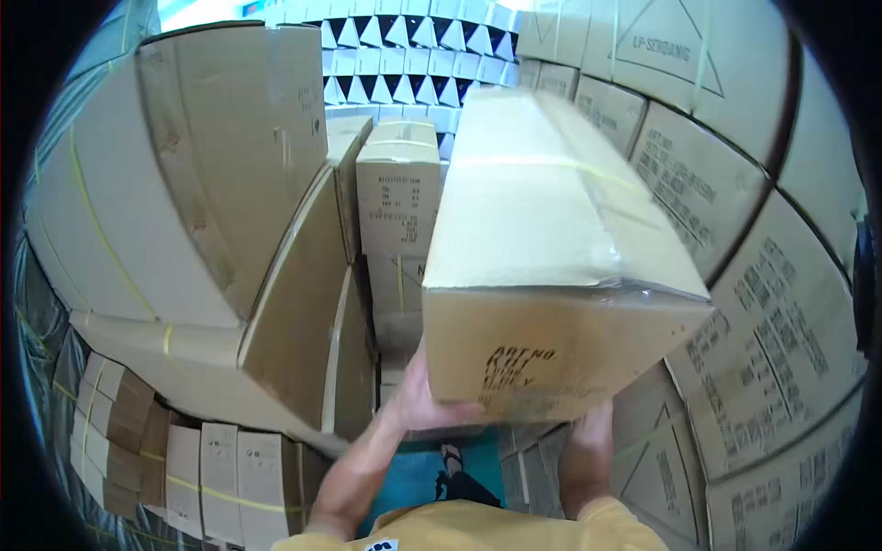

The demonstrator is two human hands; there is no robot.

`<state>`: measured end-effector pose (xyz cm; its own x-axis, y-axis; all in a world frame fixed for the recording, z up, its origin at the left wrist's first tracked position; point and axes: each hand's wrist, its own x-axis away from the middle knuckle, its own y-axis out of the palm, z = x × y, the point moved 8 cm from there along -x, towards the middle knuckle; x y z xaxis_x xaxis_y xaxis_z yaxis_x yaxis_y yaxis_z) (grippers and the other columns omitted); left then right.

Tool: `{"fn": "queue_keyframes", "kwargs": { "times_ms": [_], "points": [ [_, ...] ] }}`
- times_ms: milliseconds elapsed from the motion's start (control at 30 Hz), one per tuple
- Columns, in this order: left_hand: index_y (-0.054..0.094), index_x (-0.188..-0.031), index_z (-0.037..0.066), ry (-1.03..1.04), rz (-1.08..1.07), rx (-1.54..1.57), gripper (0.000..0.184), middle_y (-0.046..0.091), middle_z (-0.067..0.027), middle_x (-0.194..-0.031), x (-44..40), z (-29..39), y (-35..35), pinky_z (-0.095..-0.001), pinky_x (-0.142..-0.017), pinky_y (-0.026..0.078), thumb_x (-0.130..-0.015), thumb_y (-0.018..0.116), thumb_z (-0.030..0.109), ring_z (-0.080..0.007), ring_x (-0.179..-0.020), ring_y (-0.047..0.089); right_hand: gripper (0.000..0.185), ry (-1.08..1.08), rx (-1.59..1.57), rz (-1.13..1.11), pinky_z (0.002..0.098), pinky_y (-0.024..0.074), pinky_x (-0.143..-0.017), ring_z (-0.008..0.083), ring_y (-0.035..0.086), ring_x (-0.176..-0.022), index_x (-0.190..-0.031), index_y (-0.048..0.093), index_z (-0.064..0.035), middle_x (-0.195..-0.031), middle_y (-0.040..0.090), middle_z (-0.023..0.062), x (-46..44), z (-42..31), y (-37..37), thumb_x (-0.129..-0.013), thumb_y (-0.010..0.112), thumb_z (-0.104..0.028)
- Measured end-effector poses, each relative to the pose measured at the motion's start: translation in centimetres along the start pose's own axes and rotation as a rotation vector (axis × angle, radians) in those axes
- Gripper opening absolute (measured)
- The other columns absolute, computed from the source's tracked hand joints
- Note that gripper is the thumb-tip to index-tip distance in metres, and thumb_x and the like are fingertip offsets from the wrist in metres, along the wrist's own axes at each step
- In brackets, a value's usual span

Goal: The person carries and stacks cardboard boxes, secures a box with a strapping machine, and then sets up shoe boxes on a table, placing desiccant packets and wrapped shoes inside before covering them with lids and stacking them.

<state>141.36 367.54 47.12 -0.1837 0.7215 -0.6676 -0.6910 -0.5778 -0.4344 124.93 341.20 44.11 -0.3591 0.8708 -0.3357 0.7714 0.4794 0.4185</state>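
Observation:
A long cardboard box [551, 230] with a yellow strap and clear tape on top is held up in front of me. Black print, including "ART NO.", marks its near end. My left hand [428, 397] is closed around the box's lower left edge, thumb against the near end. My right hand [595, 415] is under the lower right side, bearing the box from below; its fingers are hidden behind the cardboard.
Large cartons [239, 165] are stacked close on the left, with smaller strapped boxes [220, 468] below. Printed cartons [753, 340] form a wall on the right. Ahead stand a strapped carton [397, 197] and rows of white boxes [395, 62]. A narrow teal floor [404, 477] shows by my foot.

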Motion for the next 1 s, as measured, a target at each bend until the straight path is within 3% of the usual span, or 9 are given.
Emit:
{"fn": "queue_keyframes", "kwargs": {
  "times_ms": [167,233,333,433,600,700,767,933,1000],
  "points": [
    [0.022,-0.153,0.001,-0.001,0.07,0.045,0.116,0.031,-0.0232,-0.154,-16.0,-11.1,-2.8,-0.0437,-0.116,0.028,-0.062,0.09,0.026,-0.0367,-0.146,0.026,0.027,-0.012,-0.209,-0.007,0.0271,0.0435,-0.063,0.0124,0.056,-0.081,-0.097,0.061,-0.0032,-0.089,0.061,0.0016,-21.9,4.9,4.7,-0.1,0.052,-0.029],
    [0.021,-0.153,0.001,0.04,0.092,-0.068,0.117,0.03,-0.0242,-0.154,-21.8,-13.2,-3.4,-0.0429,-0.116,0.03,-0.062,0.09,0.024,-0.0372,-0.146,0.025,0.029,0.03,-0.276,-0.001,0.0277,0.0456,-0.065,0.014,0.059,-0.084,-0.101,0.062,-0.003,-0.092,0.063,0.003,-30.7,8.2,6.9,-0.1,0.051,-0.029],
    [0.02,-0.153,0.0,-0.149,0.256,-0.155,0.111,0.038,-0.0254,-0.149,-26.8,-20.7,-3.1,-0.0426,-0.113,0.036,-0.067,0.086,0.024,-0.0388,-0.139,0.038,0.032,0.158,-0.301,0.003,0.0286,0.0486,-0.068,0.0164,0.063,-0.089,-0.107,0.063,-0.0026,-0.098,0.066,0.0049,-39.5,15.4,9.1,-0.1,0.05,-0.031],
    [0.027,-0.152,0.005,-0.614,0.344,-0.39,0.09,0.059,-0.0229,-0.131,-27.7,-28.3,-2.2,-0.0393,-0.104,0.045,-0.078,0.077,0.021,-0.0369,-0.122,0.057,0.038,0.351,-0.226,-0.079,0.0321,0.0513,-0.072,0.0201,0.064,-0.095,-0.118,0.061,-0.0022,-0.107,0.066,0.0077,-43.7,26.4,9.4,-0.1,0.049,-0.033],
    [0.025,-0.153,0.004,-0.723,0.152,-0.167,0.09,0.051,-0.0223,-0.141,-22.5,-40.3,-0.7,-0.0361,-0.111,0.038,-0.08,0.077,0.016,-0.0305,-0.133,0.049,0.044,0.602,0.044,-0.058,0.0365,0.0533,-0.076,0.0212,0.065,-0.096,-0.125,0.059,-0.003,-0.112,0.066,0.0079,-44.1,37.9,9.2,-0.099,0.049,-0.036],
    [0.024,-0.153,0.003,-0.662,0.157,0.047,0.087,0.043,-0.02,-0.149,-19.9,-42.4,-0.1,-0.0358,-0.113,0.034,-0.083,0.075,0.011,-0.0272,-0.138,0.042,0.044,0.426,0.075,-0.131,0.0358,0.0523,-0.08,0.0199,0.064,-0.098,-0.126,0.06,-0.005,-0.113,0.066,0.0078,-42.6,36.2,9.8,-0.098,0.05,-0.037],
    [0.024,-0.153,0.003,-0.549,0.143,0.1,0.085,0.038,-0.0189,-0.152,-20.1,-43.2,0.1,-0.0359,-0.114,0.034,-0.085,0.073,0.008,-0.026,-0.139,0.04,0.04,0.407,-0.272,0.009,0.0332,0.0507,-0.082,0.018,0.063,-0.098,-0.124,0.061,-0.0052,-0.113,0.066,0.0074,-41.6,36.6,9.2,-0.098,0.051,-0.034],
    [0.025,-0.152,-0.001,-0.733,0.134,-0.053,0.086,0.043,-0.0213,-0.148,-19.6,-39.4,-0.1,-0.0359,-0.11,0.038,-0.084,0.075,0.016,-0.0278,-0.136,0.044,0.044,0.218,-0.175,0.233,0.0324,0.0442,-0.099,0.0208,0.058,-0.113,-0.129,0.056,0.003,-0.123,0.062,0.0116,-35.9,33.9,6.6,-0.102,0.047,-0.031],
    [0.022,-0.151,-0.004,-0.828,0.116,-0.107,0.091,0.043,-0.027,-0.144,-18.0,-40.7,0.7,-0.0376,-0.109,0.041,-0.083,0.076,0.024,-0.0329,-0.132,0.048,0.049,-0.265,0.166,0.141,0.0335,0.0395,-0.105,0.0237,0.055,-0.119,-0.13,0.053,0.0064,-0.127,0.06,0.0136,-33.0,32.2,7.9,-0.103,0.044,-0.034]
  ]
}}
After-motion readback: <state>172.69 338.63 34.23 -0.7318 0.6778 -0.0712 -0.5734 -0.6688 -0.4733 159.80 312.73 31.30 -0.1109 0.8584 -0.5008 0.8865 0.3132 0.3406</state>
